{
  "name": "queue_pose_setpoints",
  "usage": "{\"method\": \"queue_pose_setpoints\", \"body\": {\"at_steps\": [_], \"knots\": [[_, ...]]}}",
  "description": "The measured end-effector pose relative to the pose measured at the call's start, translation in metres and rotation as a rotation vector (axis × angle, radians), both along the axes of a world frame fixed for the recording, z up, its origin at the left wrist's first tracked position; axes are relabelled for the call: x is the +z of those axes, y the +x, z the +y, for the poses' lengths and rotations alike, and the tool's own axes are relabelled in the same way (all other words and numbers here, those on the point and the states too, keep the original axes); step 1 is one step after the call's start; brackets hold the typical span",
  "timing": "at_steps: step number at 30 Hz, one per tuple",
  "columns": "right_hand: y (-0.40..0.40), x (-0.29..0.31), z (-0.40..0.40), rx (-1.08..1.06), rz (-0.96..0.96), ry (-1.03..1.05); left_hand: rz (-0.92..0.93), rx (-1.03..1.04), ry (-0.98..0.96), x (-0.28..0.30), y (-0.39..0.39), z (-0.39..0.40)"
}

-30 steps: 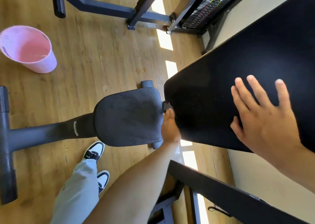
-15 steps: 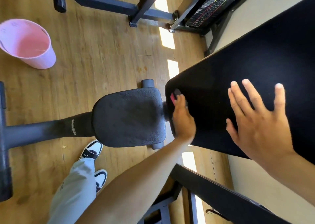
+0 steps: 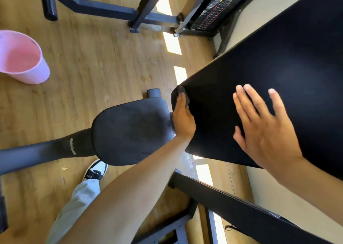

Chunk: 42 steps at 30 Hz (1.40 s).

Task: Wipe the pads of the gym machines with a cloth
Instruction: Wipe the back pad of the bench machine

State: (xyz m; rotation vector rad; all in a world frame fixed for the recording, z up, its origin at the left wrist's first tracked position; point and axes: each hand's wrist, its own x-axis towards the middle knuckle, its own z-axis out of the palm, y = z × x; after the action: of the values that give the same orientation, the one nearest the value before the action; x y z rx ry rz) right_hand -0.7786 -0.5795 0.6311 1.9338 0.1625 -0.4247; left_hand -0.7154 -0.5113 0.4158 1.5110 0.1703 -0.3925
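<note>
Left hand (image 3: 182,118) higher on back pad (image 3: 269,62)

Seat pad (image 3: 130,130) lies left of back pad (image 3: 269,73); bucket (image 3: 20,58) far left.

This is a gym, an indoor workout room. A long black padded backrest (image 3: 278,73) of a weight bench slants across the right side, and just below its lower end sits a smaller rounded dark grey seat pad (image 3: 130,130) on a thick dark metal bench beam (image 3: 42,151). Farther back, the dark steel tubular frame (image 3: 104,8) of another machine stands on the floor, beside a weight stack with red and yellow markings (image 3: 215,8). The floor is light brown wood-look plank flooring (image 3: 96,58), with bright sunlight patches (image 3: 173,43), and a pink plastic bucket (image 3: 20,58) stands on it. A cream wall (image 3: 269,6) runs along the right.
</note>
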Motion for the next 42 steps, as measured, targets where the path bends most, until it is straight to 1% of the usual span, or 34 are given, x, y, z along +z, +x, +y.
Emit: {"method": "queue_pose_setpoints", "body": {"at_steps": [1,3,5,7,8,9,10,11,13,15,16,17,19,21,23,24,25,26,27,28,30,31,33,34,36,37,39,41,42], "knots": [[0.0,0.0,0.0,0.0,0.002,0.007,-0.055,0.047,0.018,0.016,0.0,-0.005],[-0.001,-0.001,0.002,0.016,0.026,-0.03,-0.133,0.091,-0.084,0.057,0.002,-0.017],[0.0,-0.003,0.002,0.012,0.03,-0.048,-0.338,0.061,-0.141,0.093,0.009,-0.019],[0.003,-0.002,0.005,-0.001,0.022,-0.041,-0.546,-0.036,-0.121,0.093,0.013,-0.017],[0.004,-0.002,0.006,-0.007,0.018,-0.032,-0.612,-0.072,-0.106,0.086,0.017,-0.015],[0.005,-0.002,0.007,-0.015,0.014,-0.017,-0.603,-0.08,-0.097,0.073,0.019,-0.011],[0.005,-0.001,0.008,-0.023,0.023,-0.011,-0.543,-0.063,-0.083,0.057,0.02,-0.008],[0.005,0.0,0.009,-0.027,0.036,-0.014,-0.411,-0.05,-0.09,0.042,0.022,-0.003],[0.005,0.001,0.009,-0.035,0.045,-0.01,-0.109,-0.064,-0.017,0.008,0.028,0.007],[0.006,0.001,0.009,-0.039,0.059,-0.024,0.032,-0.064,0.073,-0.009,0.035,0.012],[0.006,0.001,0.008,-0.04,0.063,-0.026,0.046,-0.037,0.044,0.0,0.039,0.009],[0.007,-0.001,0.008,-0.044,0.059,-0.01,0.011,-0.017,0.02,0.016,0.043,0.004],[0.01,-0.005,0.01,-0.06,0.058,0.017,-0.202,0.019,-0.009,0.066,0.051,-0.007],[0.015,-0.008,0.012,-0.078,0.056,0.006,-0.386,0.002,-0.053,0.1,0.058,-0.022],[0.018,-0.01,0.012,-0.096,0.048,0.026,-0.495,-0.041,-0.061,0.104,0.064,-0.021],[0.017,-0.01,0.011,-0.088,0.045,0.024,-0.529,-0.066,-0.062,0.092,0.063,-0.017],[0.016,-0.011,0.01,-0.074,0.045,0.017,-0.525,-0.086,-0.041,0.072,0.06,-0.014],[0.015,-0.011,0.01,-0.064,0.046,0.019,-0.483,-0.093,-0.006,0.045,0.057,-0.01],[0.016,-0.011,0.011,-0.065,0.054,0.015,-0.4,-0.097,0.044,0.018,0.052,-0.003],[0.016,-0.011,0.011,-0.071,0.057,0.014,-0.267,-0.107,0.081,-0.012,0.046,0.005],[0.017,-0.013,0.011,-0.074,0.059,0.007,0.014,-0.12,0.085,-0.052,0.032,0.023],[0.019,-0.013,0.012,-0.075,0.058,0.006,0.08,-0.115,0.063,-0.061,0.025,0.028],[0.02,-0.016,0.011,-0.07,0.062,0.02,0.05,-0.126,0.042,-0.055,0.02,0.025],[0.019,-0.018,0.008,-0.07,0.056,0.024,0.012,-0.082,0.038,-0.048,0.023,0.017],[0.021,-0.019,0.008,-0.088,0.045,0.024,-0.032,-0.01,-0.015,-0.015,0.034,0.003],[0.023,-0.018,0.009,-0.098,0.046,0.018,-0.076,0.002,-0.052,0.006,0.039,-0.003],[0.021,-0.02,0.009,-0.093,0.049,0.002,-0.23,-0.016,-0.089,0.04,0.041,-0.008],[0.021,-0.023,0.008,-0.081,0.044,-0.003,-0.345,-0.047,-0.093,0.044,0.042,-0.012],[0.022,-0.023,0.01,-0.084,0.043,0.004,-0.352,-0.035,-0.066,0.035,0.042,-0.011]]}}
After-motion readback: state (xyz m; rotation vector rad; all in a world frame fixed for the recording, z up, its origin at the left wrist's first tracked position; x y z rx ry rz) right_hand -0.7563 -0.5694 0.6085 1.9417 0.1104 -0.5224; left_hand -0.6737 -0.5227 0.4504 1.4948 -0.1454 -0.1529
